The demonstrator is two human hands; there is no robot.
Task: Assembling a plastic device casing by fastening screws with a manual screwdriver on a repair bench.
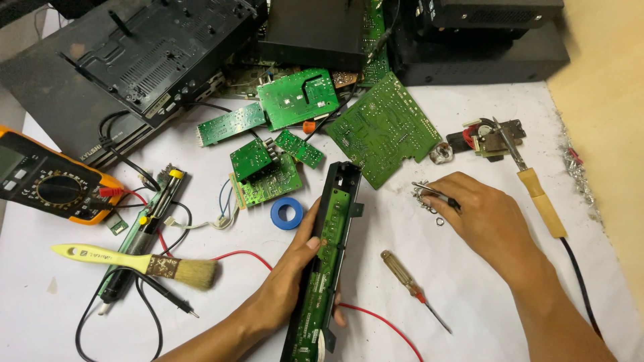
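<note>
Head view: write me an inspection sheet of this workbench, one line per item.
Surface: white sheet, stained and crowded.
Job's things: long black panel with a green board, held on edge by the left hand; tweezers in the right hand, tips at a small pile of metal washers.
Clutter: loose green circuit boards, blue tape roll, yellow-handled brush, screwdriver, soldering iron, black casings.
Grippers: both hands bare, both occupied.
Cables: red wire passing under the panel; black multimeter leads.
Surroundings: orange multimeter at left; tan surface at right.
</note>
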